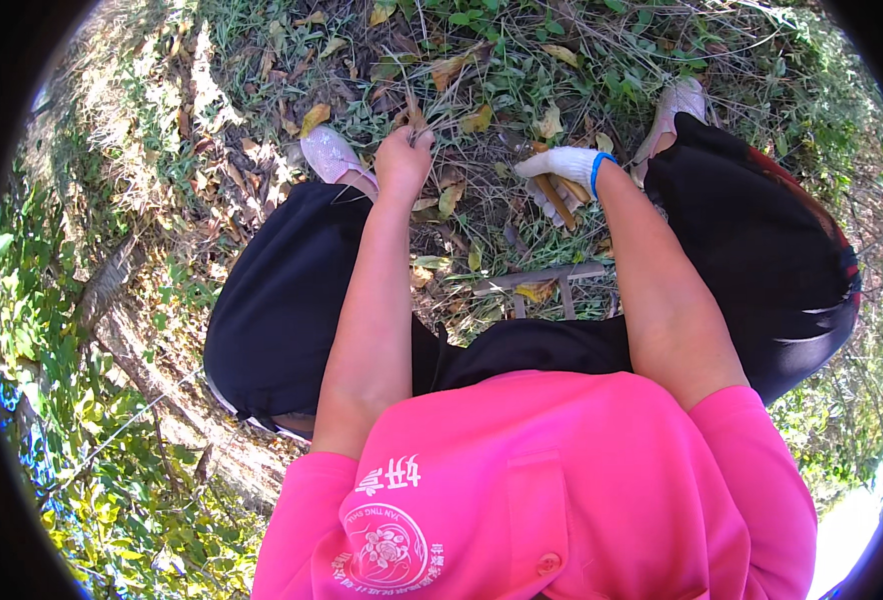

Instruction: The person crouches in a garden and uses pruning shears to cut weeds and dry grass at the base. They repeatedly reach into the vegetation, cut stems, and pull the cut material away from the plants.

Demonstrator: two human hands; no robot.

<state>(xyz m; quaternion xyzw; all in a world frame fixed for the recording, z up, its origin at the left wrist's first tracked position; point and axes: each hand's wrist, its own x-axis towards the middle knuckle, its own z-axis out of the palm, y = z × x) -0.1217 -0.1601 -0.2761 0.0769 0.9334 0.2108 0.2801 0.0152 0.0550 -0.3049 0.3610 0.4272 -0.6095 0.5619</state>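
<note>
My left hand (404,161) is bare, its fingers pinched on a tuft of dry grass and a brown leaf (411,116) just above the ground. To the right, my right hand (561,169) wears a white knit glove with a blue cuff and is closed around yellowish-brown handles (555,202). Whether they belong to one tool cannot be told, as its far end is hidden among grass and leaves. Greyish glove fabric shows beneath the handles.
Grass, straw and fallen yellow leaves (537,290) cover the ground. A narrow frame with crossbars (498,285) lies between my legs. My pink shoes (329,154) stand on either side. Leafy branches (96,450) and a thick branch or trunk (134,352) are at the left.
</note>
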